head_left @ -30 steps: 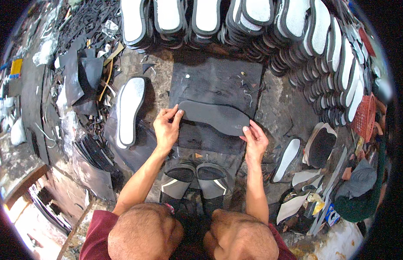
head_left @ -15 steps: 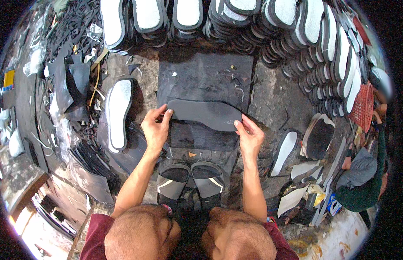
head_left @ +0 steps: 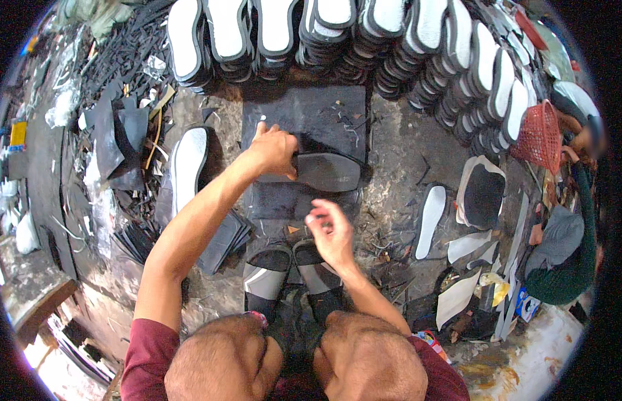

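Pinned the dark sole piece (head_left: 328,171) flat on the black mat (head_left: 304,120) with left hand (head_left: 274,150), grip pressed on its end. Right hand (head_left: 331,234) hovered, fingers loosely spread, empty. Best kept flat, edges aligned.

A rough, stained concrete floor (head_left: 391,154) spreads beneath stacked white-and-black shoe soles (head_left: 364,33). Left of those stacks lies a heap of black scraps (head_left: 117,73); right of them hangs a red mesh basket (head_left: 540,137).
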The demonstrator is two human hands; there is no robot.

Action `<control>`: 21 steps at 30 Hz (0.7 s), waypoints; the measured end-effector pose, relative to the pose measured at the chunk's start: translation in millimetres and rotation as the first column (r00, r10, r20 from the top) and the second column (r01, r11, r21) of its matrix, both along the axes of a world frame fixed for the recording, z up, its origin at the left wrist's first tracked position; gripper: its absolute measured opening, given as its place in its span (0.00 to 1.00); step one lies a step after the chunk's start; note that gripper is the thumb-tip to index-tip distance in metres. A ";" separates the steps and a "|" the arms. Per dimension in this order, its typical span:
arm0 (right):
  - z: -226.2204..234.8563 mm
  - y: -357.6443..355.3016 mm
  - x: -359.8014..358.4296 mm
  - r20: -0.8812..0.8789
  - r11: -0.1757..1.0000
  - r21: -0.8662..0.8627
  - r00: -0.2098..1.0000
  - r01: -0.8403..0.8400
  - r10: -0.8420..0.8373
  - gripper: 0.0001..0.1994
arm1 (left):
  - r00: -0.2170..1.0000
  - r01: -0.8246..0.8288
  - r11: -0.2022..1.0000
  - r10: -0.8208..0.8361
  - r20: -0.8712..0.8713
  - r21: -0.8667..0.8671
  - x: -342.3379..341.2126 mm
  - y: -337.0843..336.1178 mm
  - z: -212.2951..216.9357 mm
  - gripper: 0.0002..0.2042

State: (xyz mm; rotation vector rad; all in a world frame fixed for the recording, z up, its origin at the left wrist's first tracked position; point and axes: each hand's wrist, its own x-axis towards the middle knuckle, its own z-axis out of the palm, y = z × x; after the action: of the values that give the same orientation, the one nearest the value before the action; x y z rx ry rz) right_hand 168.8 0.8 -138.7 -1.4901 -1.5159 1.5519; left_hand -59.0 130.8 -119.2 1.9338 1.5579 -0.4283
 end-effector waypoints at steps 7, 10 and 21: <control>91.0 12.3 -20.1 -0.241 0.541 -0.787 0.660 0.296 -0.711 0.22 | 0.999 0.009 0.871 -0.031 0.037 0.492 68.1 -130.2 87.4 0.27; 94.3 24.6 -6.7 -0.281 0.741 -0.624 0.815 0.247 -0.508 0.25 | 0.916 -0.253 0.835 0.043 0.400 0.488 64.2 -155.2 117.3 0.36; 137.8 78.5 -22.8 -0.699 0.972 -0.233 0.688 0.035 -0.193 0.23 | -0.758 -0.539 0.177 0.326 0.565 -0.824 67.2 -150.9 130.8 0.22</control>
State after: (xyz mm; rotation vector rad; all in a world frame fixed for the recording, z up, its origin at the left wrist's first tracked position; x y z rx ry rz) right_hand 146.0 79.3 -0.9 -0.8448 -0.7965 1.9362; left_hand 8.3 -20.1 11.6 0.0190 1.1037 1.6245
